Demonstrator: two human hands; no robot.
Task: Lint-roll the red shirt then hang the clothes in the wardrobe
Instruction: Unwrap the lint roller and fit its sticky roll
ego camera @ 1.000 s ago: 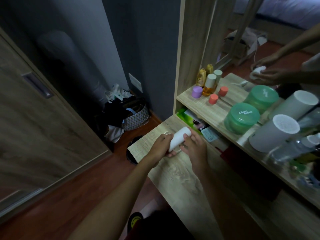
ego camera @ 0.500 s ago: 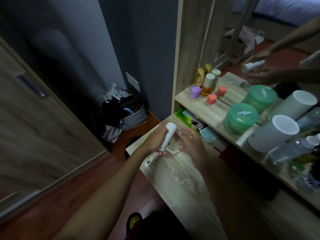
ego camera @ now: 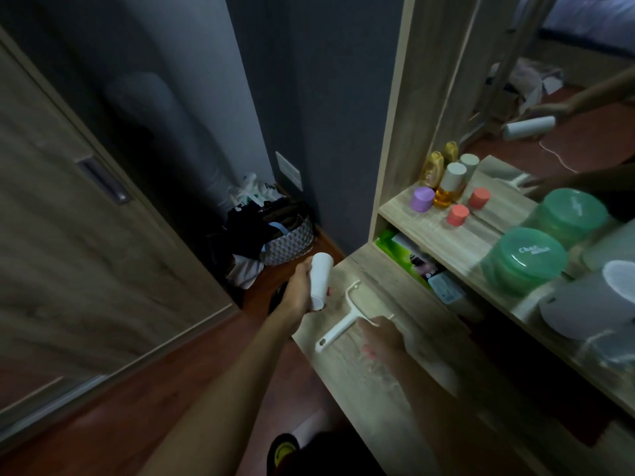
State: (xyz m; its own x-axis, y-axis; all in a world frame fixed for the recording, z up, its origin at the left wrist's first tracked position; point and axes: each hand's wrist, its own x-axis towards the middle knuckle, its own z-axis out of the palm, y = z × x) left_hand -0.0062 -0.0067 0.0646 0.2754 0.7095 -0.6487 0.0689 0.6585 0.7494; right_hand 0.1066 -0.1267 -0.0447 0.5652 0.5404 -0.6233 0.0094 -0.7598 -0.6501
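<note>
**Lint roller in two parts at the counter**

At far left a wooden sliding door [ego camera: 68,235] fills the view, with a recessed metal pull. Against the dark wall beyond it sits a patterned basket [ego camera: 292,240] heaped with clothes and bags. The left hand [ego camera: 302,290] is clamped around a white roll [ego camera: 319,283], held nearly upright just off the left edge of the counter [ego camera: 378,389]. Beside it, the white lint roller frame [ego camera: 343,321] lies flat on the counter, handle pointing toward the person. The right hand [ego camera: 381,338] rests at the frame's right end; it is blurred, so whether its fingers grip anything cannot be told. To the right, a shelf [ego camera: 481,235] carries a purple jar [ego camera: 422,199], an amber bottle [ego camera: 448,187], two green tubs and white cylinders before a mirror. No red shirt is in view.
</note>
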